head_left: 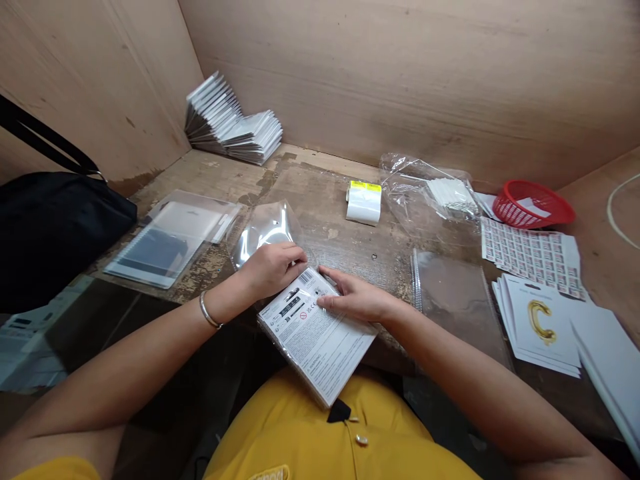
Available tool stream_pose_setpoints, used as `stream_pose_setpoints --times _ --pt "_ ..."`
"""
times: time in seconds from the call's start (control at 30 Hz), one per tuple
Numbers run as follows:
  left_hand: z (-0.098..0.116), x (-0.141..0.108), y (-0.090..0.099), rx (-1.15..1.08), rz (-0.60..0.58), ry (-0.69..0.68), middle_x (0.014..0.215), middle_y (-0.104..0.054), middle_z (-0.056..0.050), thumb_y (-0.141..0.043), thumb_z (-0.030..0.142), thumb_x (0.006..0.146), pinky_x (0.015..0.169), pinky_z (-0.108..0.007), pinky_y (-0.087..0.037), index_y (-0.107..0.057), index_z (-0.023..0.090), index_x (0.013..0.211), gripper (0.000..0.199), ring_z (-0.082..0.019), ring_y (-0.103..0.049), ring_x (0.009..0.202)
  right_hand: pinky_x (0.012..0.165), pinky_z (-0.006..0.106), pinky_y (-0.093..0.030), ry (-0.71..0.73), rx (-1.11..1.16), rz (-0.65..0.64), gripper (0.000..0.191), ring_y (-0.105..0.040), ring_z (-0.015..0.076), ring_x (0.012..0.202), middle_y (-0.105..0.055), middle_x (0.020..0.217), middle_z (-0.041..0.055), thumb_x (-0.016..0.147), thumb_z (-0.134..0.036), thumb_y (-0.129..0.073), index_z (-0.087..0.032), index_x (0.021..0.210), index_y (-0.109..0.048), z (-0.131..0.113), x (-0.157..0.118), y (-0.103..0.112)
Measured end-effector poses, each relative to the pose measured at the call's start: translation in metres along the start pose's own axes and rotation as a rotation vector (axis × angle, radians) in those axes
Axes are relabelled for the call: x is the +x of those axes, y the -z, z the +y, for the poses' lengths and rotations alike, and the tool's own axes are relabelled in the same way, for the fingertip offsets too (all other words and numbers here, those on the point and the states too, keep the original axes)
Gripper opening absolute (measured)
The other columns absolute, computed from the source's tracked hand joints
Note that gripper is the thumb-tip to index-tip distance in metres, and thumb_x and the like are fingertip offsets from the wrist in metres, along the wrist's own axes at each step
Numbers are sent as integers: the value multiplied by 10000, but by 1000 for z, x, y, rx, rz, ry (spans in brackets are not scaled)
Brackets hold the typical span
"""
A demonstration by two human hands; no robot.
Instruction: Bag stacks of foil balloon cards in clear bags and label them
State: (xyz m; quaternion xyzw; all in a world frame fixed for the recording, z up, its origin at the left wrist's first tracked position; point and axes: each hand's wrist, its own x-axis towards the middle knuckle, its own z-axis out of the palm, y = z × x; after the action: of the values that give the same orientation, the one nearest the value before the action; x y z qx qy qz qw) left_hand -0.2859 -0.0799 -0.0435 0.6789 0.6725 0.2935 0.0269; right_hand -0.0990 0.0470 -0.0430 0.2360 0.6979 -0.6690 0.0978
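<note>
A stack of white printed packets (315,347) in clear film leans between the table edge and my yellow shirt, tilted, its printed back facing up. My left hand (275,267) is at the top corner of the stack, fingers curled and pressed together; what they pinch, if anything, is too small to tell. My right hand (353,297) grips the stack's upper right side, thumb on the printed face and fingers along the top edge. Just behind my left hand lies a clear plastic bag (267,230). A roll of white labels with a yellow strip (364,203) stands farther back.
Clear sleeves (165,233) lie at left beside a black bag (60,227). Folded white cards (235,127) fill the back corner. At right are a red basket (533,203), a sticker sheet (533,253), cards with a gold C (540,323) and clear sleeves (455,300).
</note>
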Motion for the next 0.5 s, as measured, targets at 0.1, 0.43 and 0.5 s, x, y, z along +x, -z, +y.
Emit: stream_pose_setpoints --times 0.1,0.43,0.5 --pt "5 -3 -1 -42 65 89 756 -628 -17 -540 220 885 637 -256 -434 -624 173 798 129 -138 -577 674 988 495 -511 3 -10 -37 872 -563 302 1198 -548 1367 86 766 -314 -726 -246 1511 -276 -5 -1 -1" --pt "5 -12 0 -45 70 36 790 -639 -26 -521 225 906 657 -251 -454 -630 170 835 142 -140 -599 710 1014 502 -485 33 -87 7 833 -558 306 1202 -567 1354 87 753 -297 -742 -232 1483 -347 -5 1 -4" --pt "8 -15 4 50 32 -40 802 -636 -42 -477 238 937 656 -257 -458 -635 170 845 195 -147 -601 711 1027 492 -470 26 -73 33 819 -544 300 1220 -552 1370 98 760 -291 -727 -208 1481 -347 -5 2 -3"
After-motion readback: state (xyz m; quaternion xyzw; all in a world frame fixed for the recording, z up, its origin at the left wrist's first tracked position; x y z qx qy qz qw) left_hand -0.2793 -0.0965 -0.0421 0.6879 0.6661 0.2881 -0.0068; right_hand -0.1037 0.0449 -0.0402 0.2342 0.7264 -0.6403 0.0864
